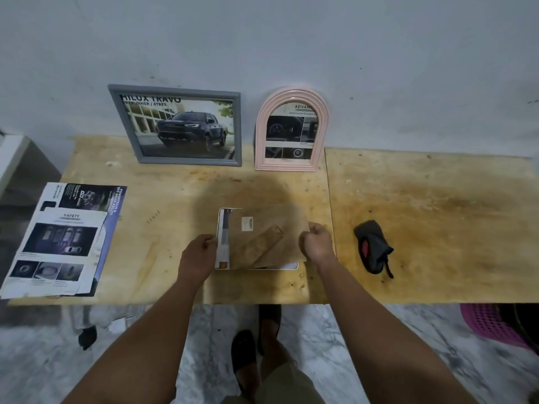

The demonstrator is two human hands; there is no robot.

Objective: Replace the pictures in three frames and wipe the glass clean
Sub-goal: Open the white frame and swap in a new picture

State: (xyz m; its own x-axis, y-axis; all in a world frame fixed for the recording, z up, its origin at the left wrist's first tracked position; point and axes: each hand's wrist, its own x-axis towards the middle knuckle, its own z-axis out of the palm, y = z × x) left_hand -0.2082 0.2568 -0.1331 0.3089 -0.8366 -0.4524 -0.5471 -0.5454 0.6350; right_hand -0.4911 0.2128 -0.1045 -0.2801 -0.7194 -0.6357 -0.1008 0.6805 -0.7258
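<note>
Two frames already stood finished against the wall: a grey frame (175, 125) with a truck picture and, just to its right, a pink arched frame (291, 129). The third frame (224, 258), white-edged, lay face down on the wooden table (423, 217) near the front edge, directly before the person and between both hands.

Its brown backing board (268, 234) sat skewed over it, shifted toward the right and tilted, so a strip of printed picture showed along the left side and a sliver of white rim along the bottom. The board's folding stand ran diagonally across its back. The left hand (201, 252) gripped the frame's left edge, fingers curled round it. The right hand (318, 243) pinched the board's right edge.

The move ahead seemed to hinge on that offset: the board lay right of where it belonged, so it probably had to slide left and square up with the rim, the right hand steering while the left braced.

Well to the right lay a dark cloth (373, 246), nearer the right hand, ready for wiping. Spare brochure pages (64, 237) lay at the table's left end.
</note>
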